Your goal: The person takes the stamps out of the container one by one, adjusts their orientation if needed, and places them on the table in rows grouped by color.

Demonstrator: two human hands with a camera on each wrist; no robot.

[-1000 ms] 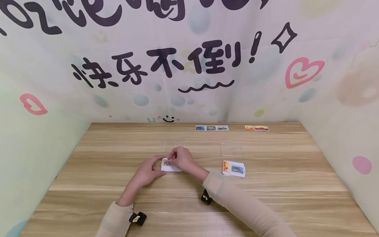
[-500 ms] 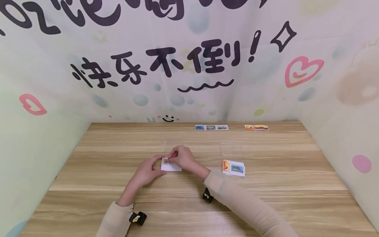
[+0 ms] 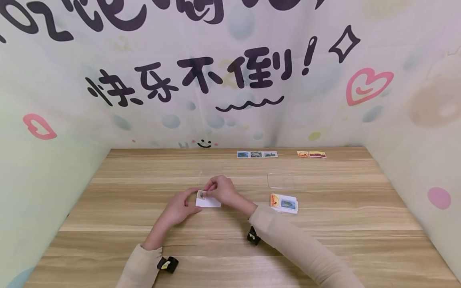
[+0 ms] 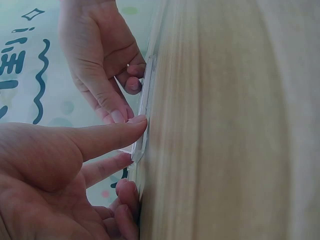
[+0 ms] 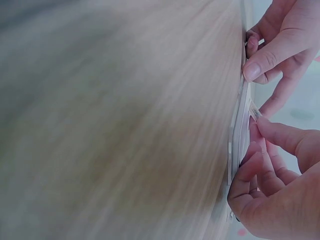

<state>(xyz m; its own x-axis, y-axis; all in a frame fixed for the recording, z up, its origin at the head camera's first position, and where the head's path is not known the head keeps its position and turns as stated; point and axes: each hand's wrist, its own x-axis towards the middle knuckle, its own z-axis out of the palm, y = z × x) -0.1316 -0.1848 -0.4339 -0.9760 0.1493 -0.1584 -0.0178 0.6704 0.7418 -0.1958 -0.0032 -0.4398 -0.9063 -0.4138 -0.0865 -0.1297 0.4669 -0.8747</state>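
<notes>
On the table, a clear shallow plastic box holding white cards (image 3: pixel 210 203) lies in front of the person. The left hand (image 3: pixel 181 208) grips the box (image 4: pixel 142 131) at its left end, thumb on the near edge and index finger on the far edge. Over the top card's left part, the right hand (image 3: pixel 222 189) pinches a small stamp (image 3: pixel 201 195) between thumb and fingers. The stamp (image 5: pixel 255 110) is tilted up from the card in the right wrist view. The fingers hide part of the stamp and the card's far right corner.
To the right lies another card stack (image 3: pixel 284 204) with two stamps on top. Clear lids (image 3: pixel 280 181) lie behind both boxes, one partly hidden by the right hand. Along the back edge are three stamps (image 3: pixel 257 154) in a row and two more stamps (image 3: pixel 311 154).
The right hand has shifted very slightly away from the person with the stamp, whose angle has changed a little. The left hand has stayed at the box.
</notes>
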